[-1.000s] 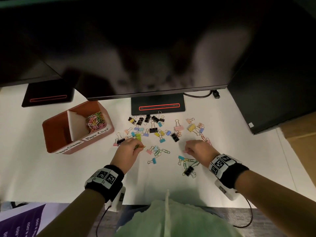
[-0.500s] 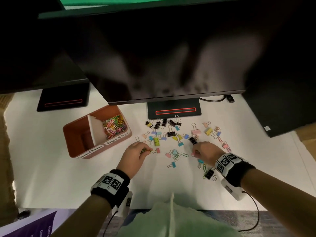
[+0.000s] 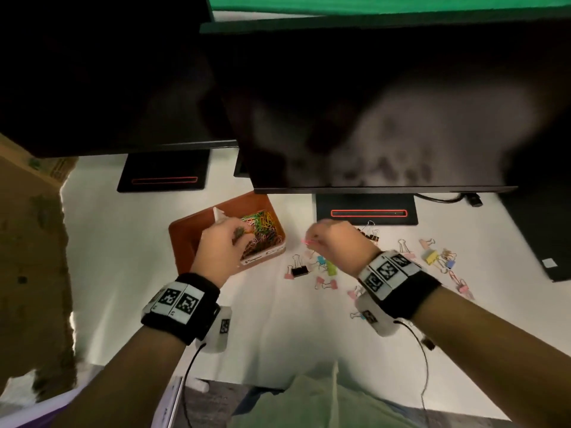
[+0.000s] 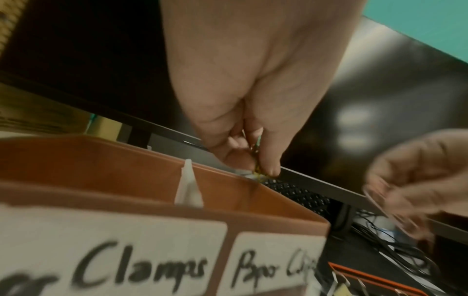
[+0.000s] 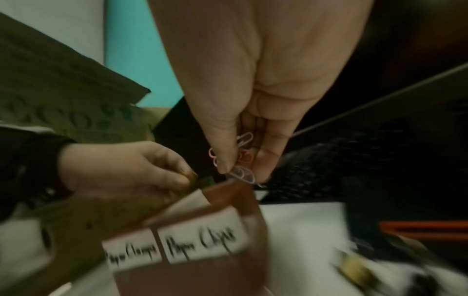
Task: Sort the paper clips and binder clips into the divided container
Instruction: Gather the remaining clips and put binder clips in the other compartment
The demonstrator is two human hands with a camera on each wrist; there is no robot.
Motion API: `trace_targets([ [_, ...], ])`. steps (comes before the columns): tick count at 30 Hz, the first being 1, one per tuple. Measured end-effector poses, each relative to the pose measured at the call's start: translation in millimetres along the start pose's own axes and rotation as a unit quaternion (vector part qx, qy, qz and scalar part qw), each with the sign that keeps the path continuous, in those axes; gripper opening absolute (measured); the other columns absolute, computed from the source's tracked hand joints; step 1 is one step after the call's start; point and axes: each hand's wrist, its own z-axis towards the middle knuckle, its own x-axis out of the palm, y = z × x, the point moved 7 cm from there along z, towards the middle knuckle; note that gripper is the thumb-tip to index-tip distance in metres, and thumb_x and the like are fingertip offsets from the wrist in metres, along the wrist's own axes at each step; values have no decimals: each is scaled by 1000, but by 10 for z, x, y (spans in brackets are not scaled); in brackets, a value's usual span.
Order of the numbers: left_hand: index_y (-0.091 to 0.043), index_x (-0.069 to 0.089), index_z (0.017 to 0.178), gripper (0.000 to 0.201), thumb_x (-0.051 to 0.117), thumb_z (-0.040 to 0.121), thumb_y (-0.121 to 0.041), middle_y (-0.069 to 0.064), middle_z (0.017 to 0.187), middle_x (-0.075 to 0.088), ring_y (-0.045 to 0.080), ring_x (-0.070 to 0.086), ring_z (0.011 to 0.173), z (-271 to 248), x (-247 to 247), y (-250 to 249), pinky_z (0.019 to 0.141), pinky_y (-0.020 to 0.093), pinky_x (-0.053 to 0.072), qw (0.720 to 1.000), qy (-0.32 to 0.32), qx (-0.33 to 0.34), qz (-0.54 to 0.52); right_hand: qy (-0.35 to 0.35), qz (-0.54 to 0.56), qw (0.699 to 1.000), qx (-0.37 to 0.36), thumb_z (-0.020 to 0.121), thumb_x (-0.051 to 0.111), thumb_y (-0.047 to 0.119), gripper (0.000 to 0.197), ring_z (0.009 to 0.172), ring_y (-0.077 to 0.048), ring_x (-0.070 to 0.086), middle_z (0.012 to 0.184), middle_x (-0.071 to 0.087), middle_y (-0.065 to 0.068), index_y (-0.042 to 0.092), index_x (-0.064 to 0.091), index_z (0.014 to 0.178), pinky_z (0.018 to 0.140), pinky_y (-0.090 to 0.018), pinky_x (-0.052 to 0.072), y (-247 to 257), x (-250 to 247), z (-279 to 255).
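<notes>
A brown divided container [image 3: 180, 233] stands on the white desk, its right half full of coloured paper clips [image 3: 262, 225]. White labels on its front read "Clamps" [image 4: 142, 266] and "Paper Clips" [image 5: 202, 243]. My left hand [image 3: 222, 242] hovers over the paper-clip half and pinches yellow-green paper clips [image 4: 257, 158]. My right hand [image 3: 335, 239] is raised just right of the container, pinching pink paper clips [image 5: 244, 160]. Several binder clips [image 3: 312, 268] in black, pink, yellow and blue lie scattered on the desk below and right of the right hand.
A large dark monitor [image 3: 370, 118] overhangs the desk close above the container, with its black stand base [image 3: 366, 208] right behind the right hand. A second stand base [image 3: 163, 171] sits back left. A dark box [image 3: 543, 230] is at the right edge.
Both hands lifted off the desk with paper clips and moved left and back: the left one now sits over the container, the right one beside it.
</notes>
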Motion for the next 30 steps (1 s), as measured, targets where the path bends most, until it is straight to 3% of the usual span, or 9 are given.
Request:
trace_targets([
  [3, -13, 66, 96, 19, 72, 78, -20, 0, 90, 67, 13, 61, 83, 162, 11, 146, 78, 24, 47, 998, 22, -63, 5, -28, 39, 999, 1, 92, 55, 19, 21, 98, -24, 61, 109, 64, -9, 12, 61, 110, 87, -33, 49, 468, 45, 510],
  [6, -9, 62, 113, 38, 72, 77, -16, 8, 110, 65, 18, 60, 97, 202, 111, 152, 91, 28, 47, 993, 77, -66, 66, -20, 82, 996, 29, 86, 64, 24, 44, 105, -25, 61, 115, 63, -10, 17, 49, 126, 88, -33, 48, 553, 177, 745],
  [9, -11, 59, 119, 37, 66, 82, -12, 7, 124, 54, 21, 54, 110, 114, 97, -80, 96, 24, 38, 994, 55, 22, 96, -31, 135, 990, 2, 88, 61, 27, 48, 106, -19, 61, 117, 64, -6, 21, 44, 132, 93, -33, 50, 437, 108, 579],
  [11, -14, 61, 116, 33, 65, 83, -13, 2, 119, 54, 14, 55, 103, -40, 140, -322, 92, 19, 40, 994, 41, 94, 39, -46, 141, 989, -20, 89, 59, 27, 35, 93, -13, 63, 108, 65, 1, 23, 52, 124, 86, -30, 53, 201, 5, 306],
  [14, -18, 61, 110, 26, 65, 84, -18, -4, 109, 53, 8, 56, 89, -334, 514, -630, 83, 19, 46, 979, 120, 165, -10, -19, 61, 998, 0, 90, 57, 30, 23, 74, -7, 58, 101, 65, 6, 23, 60, 112, 77, -27, 53, -387, -64, -214],
  [17, -23, 58, 113, 26, 60, 87, -21, -7, 113, 50, 5, 53, 87, -587, 1042, -816, 82, 19, 45, 957, 215, 194, 11, 31, 5, 998, 53, 88, 59, 34, 26, 77, -7, 52, 104, 63, 3, 22, 62, 111, 81, -30, 52, -1032, -35, -775],
  [23, -22, 52, 120, 33, 58, 87, -22, -3, 121, 46, 14, 55, 101, -754, 1838, -1051, 90, 30, 47, 943, 289, 152, 69, 162, -9, 980, 112, 73, 68, 53, 47, 99, -16, 58, 113, 51, 7, 34, 54, 113, 88, -37, 50, -1763, 191, -1677],
  [25, -19, 54, 117, 31, 59, 87, -22, 1, 119, 47, 16, 56, 98, -760, 1984, -1100, 88, 32, 49, 952, 269, 128, 70, 194, -9, 976, 97, 71, 71, 49, 50, 108, -19, 57, 125, 47, 4, 33, 53, 115, 90, -36, 49, -1824, 317, -1841],
  [30, -15, 55, 109, 28, 62, 83, -10, 4, 111, 49, 17, 56, 92, -759, 2204, -1092, 88, 35, 51, 967, 234, 78, 65, 218, -39, 975, 31, 77, 72, 33, 43, 96, -24, 57, 121, 44, 1, 27, 55, 116, 84, -36, 51, -1833, 599, -1972],
])
